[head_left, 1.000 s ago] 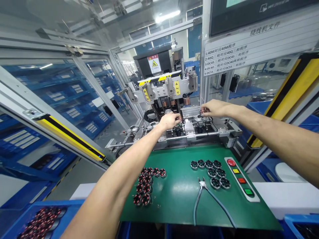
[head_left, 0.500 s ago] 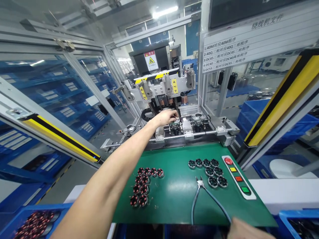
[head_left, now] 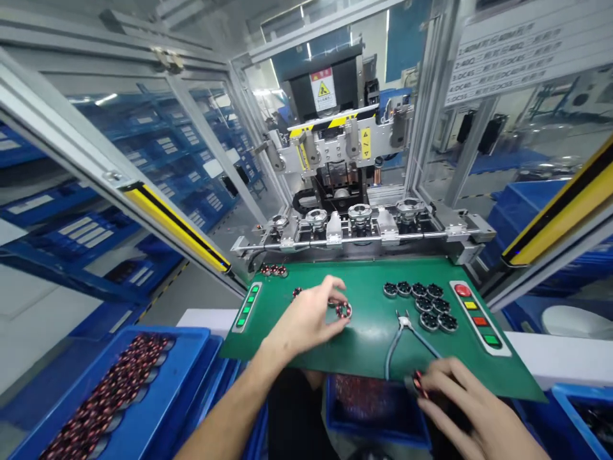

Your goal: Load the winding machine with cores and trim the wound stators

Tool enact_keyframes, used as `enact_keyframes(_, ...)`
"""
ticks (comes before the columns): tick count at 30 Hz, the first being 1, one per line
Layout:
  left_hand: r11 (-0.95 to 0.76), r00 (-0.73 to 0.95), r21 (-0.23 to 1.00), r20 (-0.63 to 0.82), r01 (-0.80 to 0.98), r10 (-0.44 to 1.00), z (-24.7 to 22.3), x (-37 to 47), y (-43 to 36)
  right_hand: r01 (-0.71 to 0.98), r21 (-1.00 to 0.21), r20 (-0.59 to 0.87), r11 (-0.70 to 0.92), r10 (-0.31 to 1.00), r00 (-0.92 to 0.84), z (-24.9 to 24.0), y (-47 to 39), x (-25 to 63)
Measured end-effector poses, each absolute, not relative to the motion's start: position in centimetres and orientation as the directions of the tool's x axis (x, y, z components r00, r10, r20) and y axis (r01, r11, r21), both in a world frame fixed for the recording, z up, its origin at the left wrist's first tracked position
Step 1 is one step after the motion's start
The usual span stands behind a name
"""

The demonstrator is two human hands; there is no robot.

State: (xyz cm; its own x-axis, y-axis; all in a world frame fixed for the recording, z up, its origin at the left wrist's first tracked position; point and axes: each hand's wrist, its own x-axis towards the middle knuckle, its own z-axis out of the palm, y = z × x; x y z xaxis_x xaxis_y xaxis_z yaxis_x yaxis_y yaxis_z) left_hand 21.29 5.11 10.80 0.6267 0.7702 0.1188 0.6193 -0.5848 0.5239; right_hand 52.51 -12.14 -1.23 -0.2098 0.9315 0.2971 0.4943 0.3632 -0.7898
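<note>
Over the middle of the green work board (head_left: 364,351), my left hand (head_left: 309,316) is closed on a ring-shaped part with red-brown coils (head_left: 343,310), held between thumb and fingers. My right hand (head_left: 460,396), at the board's front edge, pinches another coiled ring (head_left: 416,382), somewhat blurred. Between the hands lie blue-handled cutters (head_left: 405,319), tips pointing away. Several black-and-silver rings (head_left: 424,303) sit in rows right of the cutters. A few coiled rings (head_left: 274,270) lie at the board's back left, and another (head_left: 297,292) shows just behind my left hand.
Behind the board stands a machine with several round holders (head_left: 359,214) on a rail. Button strips flank the board, red-topped on the right (head_left: 480,319), green on the left (head_left: 246,308). A blue tray (head_left: 186,342) of coiled parts is at the left, another bin (head_left: 378,437) below the front edge.
My left hand has come back from the machine holder to the board and holds a coiled ring. My right hand has come further into view with a ring. The view has shifted left.
</note>
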Motion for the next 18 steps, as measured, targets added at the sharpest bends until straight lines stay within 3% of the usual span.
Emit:
enact_keyframes(4, -0.563, 0.601, 0.460, 0.077, 0.687, 0.796, 5.9, 19.5, 3.5, 0.726, -0.578, 0.201, 0.374, 0.927, -0.317, -1.4, -6.3, 47.9)
enact_keyframes(7, -0.549, 0.573, 0.398, 0.069, 0.735, 0.817, 4.9, 18.9, 4.0, 0.785, -0.507, 0.132, 0.355, 0.933, -0.336, -2.1, -2.8, 43.7)
enact_keyframes(18, -0.467, 0.461, 0.211, 0.081, 0.859, 0.884, 3.8, 17.8, 4.2, 0.763, -0.570, 0.130, 0.305, 0.950, -0.283, -3.2, 1.8, 37.1)
